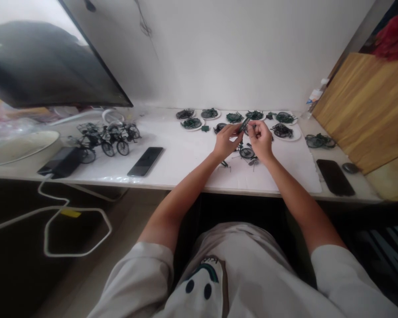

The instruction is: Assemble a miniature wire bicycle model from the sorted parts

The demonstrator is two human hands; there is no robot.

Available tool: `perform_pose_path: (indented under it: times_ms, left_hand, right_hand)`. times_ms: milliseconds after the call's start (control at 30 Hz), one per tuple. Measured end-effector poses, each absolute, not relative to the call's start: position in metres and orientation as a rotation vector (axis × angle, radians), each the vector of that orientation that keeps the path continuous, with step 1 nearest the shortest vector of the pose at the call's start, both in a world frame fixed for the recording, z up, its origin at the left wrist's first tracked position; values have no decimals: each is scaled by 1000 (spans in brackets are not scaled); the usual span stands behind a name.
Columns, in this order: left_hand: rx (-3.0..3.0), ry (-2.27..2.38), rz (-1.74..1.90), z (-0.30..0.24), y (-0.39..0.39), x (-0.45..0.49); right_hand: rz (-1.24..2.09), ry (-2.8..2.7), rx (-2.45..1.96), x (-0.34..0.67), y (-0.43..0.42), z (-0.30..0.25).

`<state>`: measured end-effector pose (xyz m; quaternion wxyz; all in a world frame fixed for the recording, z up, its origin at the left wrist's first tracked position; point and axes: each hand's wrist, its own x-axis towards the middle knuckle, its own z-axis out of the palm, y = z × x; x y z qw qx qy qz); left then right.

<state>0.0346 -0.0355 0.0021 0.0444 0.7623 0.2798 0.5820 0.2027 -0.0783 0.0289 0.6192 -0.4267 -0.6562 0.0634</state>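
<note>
My left hand (pixel 226 140) is closed on a small dark green model bicycle part (pixel 244 125), raised just above the table. My right hand (pixel 260 138) pinches at the same spot from the other side; its fingertips hold something too small to make out. Under and between the hands lie a black model wheel (pixel 246 153) and thin dark parts, one of them a small piece (pixel 253 163) near my right wrist. Beyond the hands, white plates hold piles of green and black bicycle parts, such as the pile (pixel 285 117) at the back right.
Several assembled model bicycles (pixel 108 139) stand at the left by a black power brick (pixel 61 162) and a basin (pixel 23 148). Phones lie at left (pixel 146 161) and right (pixel 334 177). A wooden board (pixel 368 110) leans at right, near a bottle (pixel 315 98). A monitor (pixel 49 62) overhangs the left.
</note>
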Motion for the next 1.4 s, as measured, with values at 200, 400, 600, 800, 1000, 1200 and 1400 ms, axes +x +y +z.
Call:
perform_pose_path:
  times_ms: [200, 400, 600, 800, 1000, 1200, 1400]
  left_hand:
    - [2265, 864, 1825, 3, -33, 34]
    - [2245, 889, 1829, 5, -34, 35]
    - [2263, 885, 1845, 4, -34, 35]
    - [2293, 934, 1821, 3, -32, 34]
    - [2313, 938, 1833, 2, -32, 34]
    - [2305, 932, 1836, 4, -34, 34]
    - [2253, 898, 1849, 6, -35, 34]
  right_hand:
    - [211, -1490, -912, 203, -75, 30]
    - [236, -1561, -923, 200, -79, 31]
    - [262, -1600, -909, 197, -85, 35]
    - [269, -1606, -921, 196, -84, 34]
    - [275, -1619, -907, 196, -82, 32]
    - [273, -1646, -906, 196, -82, 32]
    - [261, -1670, -933, 195, -84, 33]
